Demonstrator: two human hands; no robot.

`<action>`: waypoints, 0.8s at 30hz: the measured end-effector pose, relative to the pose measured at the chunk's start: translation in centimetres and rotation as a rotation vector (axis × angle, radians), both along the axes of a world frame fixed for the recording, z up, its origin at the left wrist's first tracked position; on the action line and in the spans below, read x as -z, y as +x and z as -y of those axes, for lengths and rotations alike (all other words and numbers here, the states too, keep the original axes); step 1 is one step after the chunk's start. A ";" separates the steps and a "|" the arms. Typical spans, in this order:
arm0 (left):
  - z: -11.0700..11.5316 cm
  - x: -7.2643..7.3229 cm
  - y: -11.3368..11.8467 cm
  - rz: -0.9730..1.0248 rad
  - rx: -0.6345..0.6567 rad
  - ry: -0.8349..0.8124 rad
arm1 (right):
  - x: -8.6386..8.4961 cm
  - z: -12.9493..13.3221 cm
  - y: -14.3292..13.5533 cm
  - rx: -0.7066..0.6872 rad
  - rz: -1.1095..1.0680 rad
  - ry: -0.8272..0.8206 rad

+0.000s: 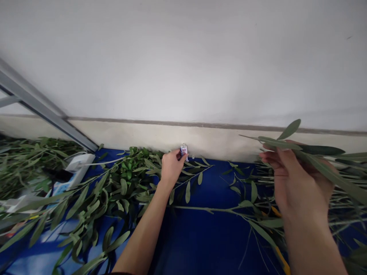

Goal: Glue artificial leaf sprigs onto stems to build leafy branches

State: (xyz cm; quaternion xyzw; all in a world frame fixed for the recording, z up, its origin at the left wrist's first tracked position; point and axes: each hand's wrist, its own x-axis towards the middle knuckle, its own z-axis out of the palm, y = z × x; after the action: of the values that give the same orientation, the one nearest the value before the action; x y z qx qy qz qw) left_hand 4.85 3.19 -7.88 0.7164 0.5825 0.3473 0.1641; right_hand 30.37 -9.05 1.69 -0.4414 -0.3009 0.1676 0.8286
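Note:
My left hand [171, 166] reaches to the back of the blue surface, its thumb and fingers closed on a small white tube [184, 150] with reddish-purple print. A tiny white cap-like piece [193, 157] lies just right of the tube. On the right, my right hand [301, 179] is raised, gripping a leafy olive-like sprig [321, 149] between thumb and fingers. Its long narrow leaves point left and right past the hand. Below and between both hands, a bare-stemmed leafy branch [206, 209] lies across the blue surface.
Leafy branches [94, 206] pile up on the left of the blue tabletop [195, 240]. A white power strip [76, 168] with a black plug stands by a grey metal frame [43, 103]. More stems [263, 179] lie at right, near a yellow-orange strip [282, 259]. A white wall [183, 68] bounds the back.

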 end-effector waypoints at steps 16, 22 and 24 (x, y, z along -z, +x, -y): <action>5.8 -7.7 1.1 -0.288 0.767 -0.409 | 0.1 0.7 1.0 -0.187 0.004 -0.157; 7.1 -5.3 2.3 -0.389 0.879 -0.547 | 1.2 2.0 1.5 -0.339 0.077 -0.212; 7.2 -5.0 2.6 -0.397 0.894 -0.539 | 1.3 2.8 0.5 -0.348 0.088 -0.231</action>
State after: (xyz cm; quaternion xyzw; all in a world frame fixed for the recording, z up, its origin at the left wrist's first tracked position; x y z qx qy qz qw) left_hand 7.43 -4.05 -2.88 0.8780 0.3097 -0.0592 0.3601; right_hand 30.85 -11.90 0.43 -0.4816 -0.3875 0.3220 0.7171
